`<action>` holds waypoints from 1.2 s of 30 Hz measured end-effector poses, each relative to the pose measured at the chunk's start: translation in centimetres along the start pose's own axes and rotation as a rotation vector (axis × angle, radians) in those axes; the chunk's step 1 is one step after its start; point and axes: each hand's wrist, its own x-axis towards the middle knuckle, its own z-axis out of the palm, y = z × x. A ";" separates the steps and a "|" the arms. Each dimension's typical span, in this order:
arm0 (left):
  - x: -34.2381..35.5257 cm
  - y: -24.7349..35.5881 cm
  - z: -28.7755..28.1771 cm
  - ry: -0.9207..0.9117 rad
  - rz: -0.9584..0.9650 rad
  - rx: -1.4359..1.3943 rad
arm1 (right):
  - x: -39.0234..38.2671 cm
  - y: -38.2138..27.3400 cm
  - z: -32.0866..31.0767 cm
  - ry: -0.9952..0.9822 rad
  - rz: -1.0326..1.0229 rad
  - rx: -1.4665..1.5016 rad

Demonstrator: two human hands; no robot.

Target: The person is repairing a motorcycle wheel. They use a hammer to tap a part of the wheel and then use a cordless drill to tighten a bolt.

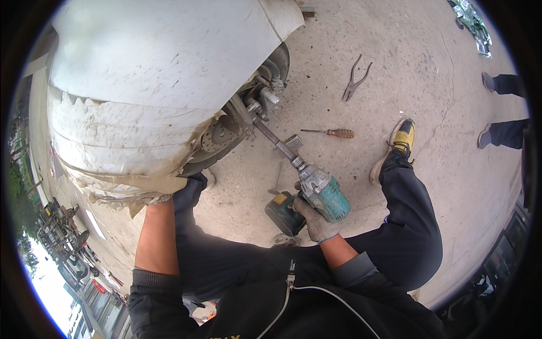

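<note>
My gloved right hand (314, 220) grips a teal impact wrench (324, 195) with a dark battery pack (282, 214). A long socket and extension (270, 135) run from its nose into the wheel-hub area (254, 101) of a white vehicle body (147, 45). My left hand (160, 199) is at the lower edge of the torn, peeling white panel (107, 135); its fingers are mostly hidden there. The brake disc and tyre (214, 141) show below the panel.
Pliers (355, 82) and a screwdriver (339, 133) lie on the concrete ground (440, 181). Another person's legs (505, 135) stand at right. Crumpled foil (471, 25) lies top right. Parked scooters (68, 237) are at far left. My shoe (401, 138) rests right of the wrench.
</note>
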 end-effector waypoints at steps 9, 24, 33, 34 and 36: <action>0.1 0.0 0.4 -0.004 0.005 0.013 | -0.2 -1.1 0.7 0.141 -0.036 0.104; 0.0 -0.2 0.5 -0.004 0.004 0.022 | -0.3 -0.9 0.2 0.028 0.023 0.032; 0.0 -0.3 0.5 -0.003 0.004 0.028 | -0.3 -0.8 0.2 0.032 0.009 0.053; 0.1 -0.3 0.6 -0.003 0.006 0.031 | -0.3 -0.9 0.2 0.025 0.001 0.030; 0.0 -0.3 0.6 -0.002 0.004 0.033 | -0.4 -1.0 0.2 0.018 -0.003 0.012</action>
